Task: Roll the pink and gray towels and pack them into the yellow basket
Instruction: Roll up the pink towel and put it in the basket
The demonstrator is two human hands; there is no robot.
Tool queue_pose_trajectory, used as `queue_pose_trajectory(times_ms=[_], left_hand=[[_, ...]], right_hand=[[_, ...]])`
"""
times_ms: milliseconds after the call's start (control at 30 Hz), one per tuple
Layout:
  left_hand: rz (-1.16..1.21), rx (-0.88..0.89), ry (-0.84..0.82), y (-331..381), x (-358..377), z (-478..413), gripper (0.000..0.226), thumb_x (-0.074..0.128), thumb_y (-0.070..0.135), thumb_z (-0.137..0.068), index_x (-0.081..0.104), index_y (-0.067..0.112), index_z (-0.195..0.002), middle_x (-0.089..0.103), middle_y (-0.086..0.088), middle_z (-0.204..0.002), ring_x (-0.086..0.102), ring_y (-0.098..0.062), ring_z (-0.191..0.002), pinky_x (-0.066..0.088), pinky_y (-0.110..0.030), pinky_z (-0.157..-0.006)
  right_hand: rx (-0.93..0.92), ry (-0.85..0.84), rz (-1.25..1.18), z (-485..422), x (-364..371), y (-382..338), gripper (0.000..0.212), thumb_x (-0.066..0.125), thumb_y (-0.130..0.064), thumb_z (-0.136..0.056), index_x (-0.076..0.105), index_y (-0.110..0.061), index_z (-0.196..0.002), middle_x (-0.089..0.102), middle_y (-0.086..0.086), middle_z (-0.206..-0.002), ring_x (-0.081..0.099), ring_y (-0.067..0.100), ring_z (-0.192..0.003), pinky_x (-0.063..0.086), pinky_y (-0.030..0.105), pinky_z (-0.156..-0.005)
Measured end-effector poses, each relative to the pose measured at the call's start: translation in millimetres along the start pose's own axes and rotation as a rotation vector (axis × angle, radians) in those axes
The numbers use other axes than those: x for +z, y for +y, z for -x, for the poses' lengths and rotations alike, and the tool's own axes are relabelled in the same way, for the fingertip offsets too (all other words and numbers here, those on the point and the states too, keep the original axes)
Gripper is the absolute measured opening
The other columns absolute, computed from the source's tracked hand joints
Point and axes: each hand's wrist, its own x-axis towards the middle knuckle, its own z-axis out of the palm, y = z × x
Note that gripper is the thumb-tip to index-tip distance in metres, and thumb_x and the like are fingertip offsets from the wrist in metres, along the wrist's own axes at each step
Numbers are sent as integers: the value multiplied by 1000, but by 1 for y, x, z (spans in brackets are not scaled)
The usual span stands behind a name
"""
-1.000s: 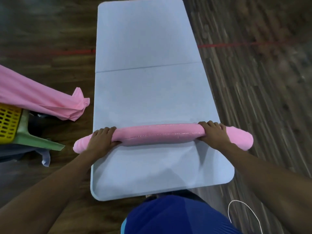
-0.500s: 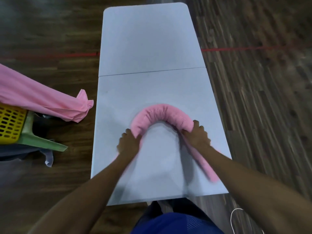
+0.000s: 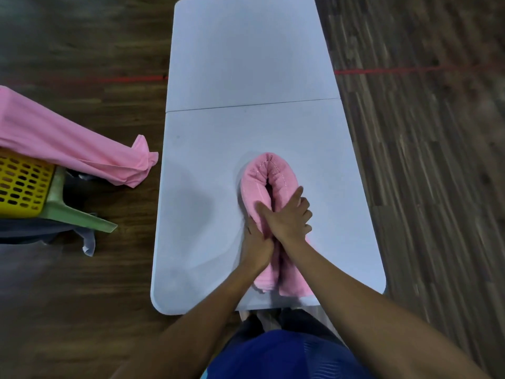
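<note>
One pink towel (image 3: pixel 68 143) drapes the yellow basket (image 3: pixel 21 184); left hand (image 3: pixel 257 243) and right hand (image 3: pixel 289 218) clasp the doubled roll (image 3: pixel 255 177).

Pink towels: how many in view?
2: rolled towel, bent double on the table under left hand and right hand; loose towel, draped over the yellow basket. More may be hidden.
</note>
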Motion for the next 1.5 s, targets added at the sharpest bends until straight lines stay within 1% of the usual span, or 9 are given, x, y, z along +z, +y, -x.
queue_pose_trajectory(times_ms=[133, 233, 333, 467, 733, 900, 1100, 1300, 1500], left_hand=[[-289, 114, -80, -23, -4, 38, 71, 29, 56, -88, 25, 21, -150, 45, -1, -147, 47, -20, -131, 37, -42, -109], [-582, 215, 125, -34, -41, 41, 66, 25, 48, -87, 47, 16, -140, 50, -6, -142, 44, -23, -132, 30, -43, -113], [-800, 120, 250, -54, -85, 34, 63, 40, 52, -93, 35, 18, -147, 34, -10, -153, 31, -30, -141, 24, -47, -116], [-904, -6, 175, -66, -119, 35, 71, 42, 57, -94, 18, 25, -153, 13, -6, -161, 17, -32, -147, 20, -48, -116], [-760, -63, 461, -53, -177, 75, 59, 54, 41, -93, 37, 19, -145, 41, -5, -148, 37, -24, -136, 30, -43, -113], [-650, -166, 676, -66, -254, 133, 51, 55, 38, -92, 46, 21, -139, 51, -1, -140, 45, -23, -130, 32, -40, -111], [-572, -265, 850, -103, -344, 205, 38, 55, 35, -91, 56, 20, -126, 58, -2, -129, 52, -24, -121, 36, -41, -106], [-540, -324, 940, -138, -425, 247, 35, 53, 31, -92, 58, 20, -125, 61, -1, -122, 54, -23, -117, 37, -37, -101], [-498, -318, 982, -162, -501, 233, 29, 53, 31, -92, 61, 22, -118, 64, 1, -115, 56, -21, -111, 41, -36, -96]], right_hand=[[-56, -20, 303, 1, 4, -1, 141, 75, -71, -56, -25, -32, -147, -1, 9, -157, 18, 34, -139, 24, 61, -107], [-64, -36, 392, -5, 0, 2, 143, 80, -63, -57, -28, -30, -146, 5, 11, -154, 28, 37, -132, 31, 61, -102], [-112, -26, 380, -8, -2, 4, 141, 81, -58, -60, -24, -29, -147, 19, 13, -145, 38, 37, -122, 39, 54, -95], [-238, -26, 298, -15, -8, 8, 130, 81, -50, -64, -14, -30, -150, 32, 15, -133, 44, 40, -114, 43, 53, -91], [-629, -239, 286, 25, 17, -44, 115, 78, -52, -63, 2, -38, -148, 41, 14, -127, 54, 40, -108, 50, 53, -89], [-829, -367, 252, 101, 80, -106, 112, 57, -84, -57, 13, -34, -147, 42, 8, -136, 52, 30, -116, 49, 47, -96], [-1042, -561, 224, 194, 151, -156, 110, 79, -51, -63, 9, -41, -148, 41, 9, -132, 54, 29, -111, 51, 45, -91], [-1120, -624, 162, 261, 215, -199, 113, 78, -57, -59, 10, -42, -148, 38, 8, -136, 51, 28, -116, 52, 49, -93], [-1179, -612, 95, 290, 272, -251, 109, 83, -42, -64, 15, -34, -149, 41, 5, -140, 48, 17, -114, 47, 35, -92]])
